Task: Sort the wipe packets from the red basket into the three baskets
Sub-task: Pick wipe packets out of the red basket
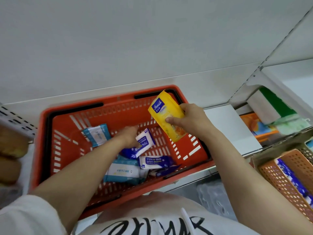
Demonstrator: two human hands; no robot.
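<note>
The yellow wipe packet (166, 116) is pinched in the right hand (189, 118), thumb on its face and fingers curled behind, its long axis tilted, top leaning away and left. It hangs over the red basket (105, 106). The orange perforated basket (286, 182) lies right of those fingers, nearer this hand. The left hand (129, 136) grips a white-and-blue packet (145, 141) down inside.

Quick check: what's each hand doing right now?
Left hand: grips a white-and-blue wipe packet inside the red basket.
Right hand: holds the yellow wipe packet.
</note>
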